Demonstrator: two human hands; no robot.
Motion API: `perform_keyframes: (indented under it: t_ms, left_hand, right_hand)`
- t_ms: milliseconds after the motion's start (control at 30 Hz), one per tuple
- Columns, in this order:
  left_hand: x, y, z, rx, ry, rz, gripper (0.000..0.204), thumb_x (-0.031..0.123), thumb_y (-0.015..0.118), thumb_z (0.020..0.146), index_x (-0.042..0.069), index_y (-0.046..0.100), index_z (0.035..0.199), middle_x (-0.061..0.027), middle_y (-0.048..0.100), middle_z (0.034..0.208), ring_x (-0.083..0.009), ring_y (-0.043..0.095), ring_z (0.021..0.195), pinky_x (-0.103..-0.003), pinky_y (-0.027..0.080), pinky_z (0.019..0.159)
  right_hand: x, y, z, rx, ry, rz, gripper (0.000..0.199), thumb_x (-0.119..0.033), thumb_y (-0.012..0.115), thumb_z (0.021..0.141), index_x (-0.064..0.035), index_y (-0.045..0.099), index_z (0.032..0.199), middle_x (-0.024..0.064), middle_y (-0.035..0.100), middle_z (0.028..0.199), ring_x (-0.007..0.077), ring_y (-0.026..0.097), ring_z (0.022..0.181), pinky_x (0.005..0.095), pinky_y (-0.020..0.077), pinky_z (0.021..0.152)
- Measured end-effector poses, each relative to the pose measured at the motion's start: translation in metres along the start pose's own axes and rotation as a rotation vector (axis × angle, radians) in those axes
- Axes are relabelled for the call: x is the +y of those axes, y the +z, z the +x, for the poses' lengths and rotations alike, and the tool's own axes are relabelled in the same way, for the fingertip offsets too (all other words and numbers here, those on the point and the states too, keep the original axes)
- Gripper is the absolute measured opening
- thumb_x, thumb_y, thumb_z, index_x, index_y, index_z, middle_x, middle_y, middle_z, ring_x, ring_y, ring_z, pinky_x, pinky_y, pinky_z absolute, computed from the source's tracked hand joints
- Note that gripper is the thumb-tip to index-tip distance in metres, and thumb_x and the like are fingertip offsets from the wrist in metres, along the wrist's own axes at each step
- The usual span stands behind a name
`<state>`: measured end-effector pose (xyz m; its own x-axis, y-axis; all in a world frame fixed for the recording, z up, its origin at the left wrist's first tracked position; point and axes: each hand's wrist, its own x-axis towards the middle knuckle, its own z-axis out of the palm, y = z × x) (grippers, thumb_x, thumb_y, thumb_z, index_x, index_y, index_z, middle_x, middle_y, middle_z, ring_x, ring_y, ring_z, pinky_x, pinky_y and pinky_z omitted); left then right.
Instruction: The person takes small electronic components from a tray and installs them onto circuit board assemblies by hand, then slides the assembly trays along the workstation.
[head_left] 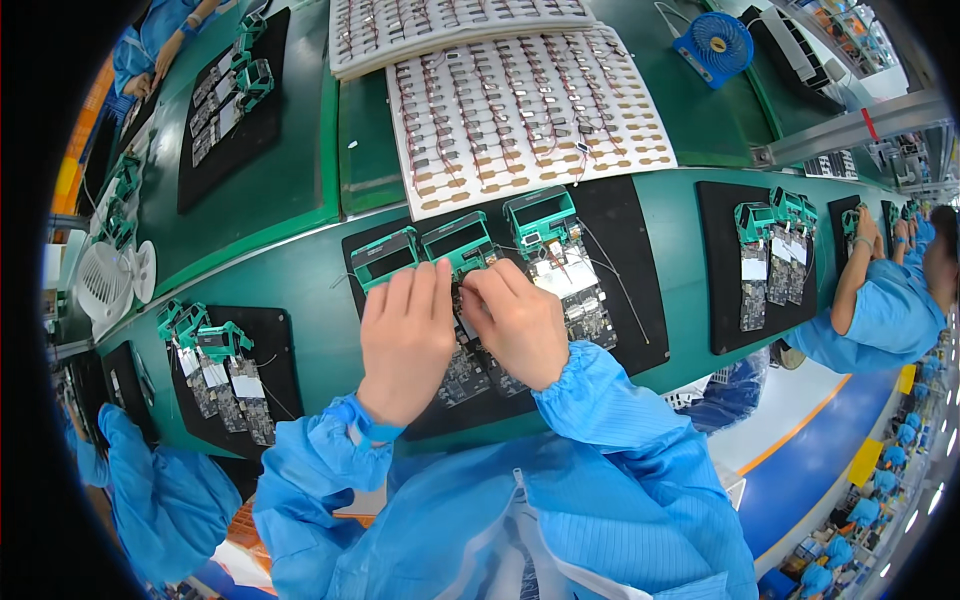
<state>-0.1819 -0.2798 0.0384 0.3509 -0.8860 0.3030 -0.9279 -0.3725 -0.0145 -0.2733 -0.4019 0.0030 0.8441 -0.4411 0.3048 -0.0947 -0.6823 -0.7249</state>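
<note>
Sleeves: blue smock cuffs come up from the lower edge, closest to the viewer, both forearms meeting over the black mat (620,225).
Left hand (405,335): palm down on the mat, fingers (425,290) straight and pressed together, tips touching the middle green frame (458,243); whether they pinch anything cannot be told.
Right hand (520,320): just beside the left, fingers (490,285) curled inward and pinched toward the same spot, on the board under that frame; what they hold is hidden.
Thing being worked: a circuit board (465,375), dark with small parts, topped by the green plastic frame with a dark window; it lies mid-mat, between two like units.
Left unit (385,257): same green frame, just left of the left fingertips.
Right unit (545,220): green frame with a board and white label below, thin wires trailing off it.
Surface (300,290): green, long and curved by the lens, carrying more black mats with similar boards to either side.
Trays (530,100): white sheets of small wired parts behind the mat.
Fan (715,45): small, blue, far right rear.
Room: other people in blue smocks at left and right edges.
Hidden: most of the middle board lies under both hands.
</note>
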Motion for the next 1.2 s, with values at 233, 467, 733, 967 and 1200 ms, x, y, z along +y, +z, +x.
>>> perform_keyframes:
  t_ms: [233, 467, 733, 967, 1200]
  left_hand:
    - [0.005, -0.003, 0.002, -0.123, 0.213, 0.289, 0.046, 0.001, 0.063, 0.073, -0.017, 0.06, 0.116, -0.0173, 0.061, 0.109, -0.0269, 0.058, 0.1, -0.037, 0.046, 0.084]
    - [0.012, 0.007, 0.033, 0.039, 0.113, -0.153, 0.049, 0.003, 0.065, 0.078, 0.009, 0.064, 0.126, -0.0131, 0.057, 0.12, -0.0282, 0.058, 0.109, -0.04, 0.045, 0.089]
    - [0.02, 0.024, 0.042, 0.025, 0.088, -0.211, 0.046, 0.006, 0.064, 0.078, 0.006, 0.065, 0.123, -0.0143, 0.055, 0.122, -0.0297, 0.053, 0.116, -0.044, 0.041, 0.097]
    - [0.017, 0.023, 0.041, 0.079, 0.003, -0.491, 0.042, -0.005, 0.065, 0.072, 0.002, 0.066, 0.114, -0.0134, 0.057, 0.118, -0.0318, 0.057, 0.107, -0.043, 0.044, 0.092]
    - [0.018, -0.016, -0.013, 0.048, -0.582, -1.388, 0.016, -0.004, 0.071, 0.084, -0.002, 0.068, 0.1, -0.0105, 0.066, 0.096, -0.0165, 0.067, 0.088, -0.028, 0.054, 0.076]
  right_hand:
    - [0.009, -0.051, 0.008, 0.277, -0.055, -0.227, 0.02, -0.006, 0.076, 0.08, -0.0098, 0.067, 0.097, 0.0059, 0.061, 0.087, 0.0252, 0.064, 0.073, 0.0364, 0.053, 0.059]
    - [0.03, -0.059, 0.001, 0.18, 0.031, -0.203, 0.013, -0.004, 0.074, 0.081, -0.0072, 0.067, 0.092, 0.0069, 0.062, 0.084, 0.0258, 0.064, 0.075, 0.0361, 0.0515, 0.062]
    - [0.051, -0.073, 0.015, -0.157, -0.252, -0.061, 0.017, 0.0, 0.071, 0.078, -0.0068, 0.062, 0.09, 0.0091, 0.057, 0.084, 0.0309, 0.061, 0.077, 0.0381, 0.0513, 0.064]
    - [0.028, -0.083, 0.001, -0.203, 0.043, 0.233, 0.01, -0.002, 0.068, 0.088, -0.0036, 0.06, 0.094, 0.0075, 0.058, 0.088, 0.0222, 0.061, 0.075, 0.0307, 0.0493, 0.06]
    - [-0.012, -0.044, -0.01, -0.16, 0.25, 0.556, 0.007, -0.004, 0.066, 0.092, -0.0035, 0.062, 0.099, 0.0048, 0.061, 0.089, 0.0134, 0.061, 0.073, 0.0264, 0.049, 0.06]
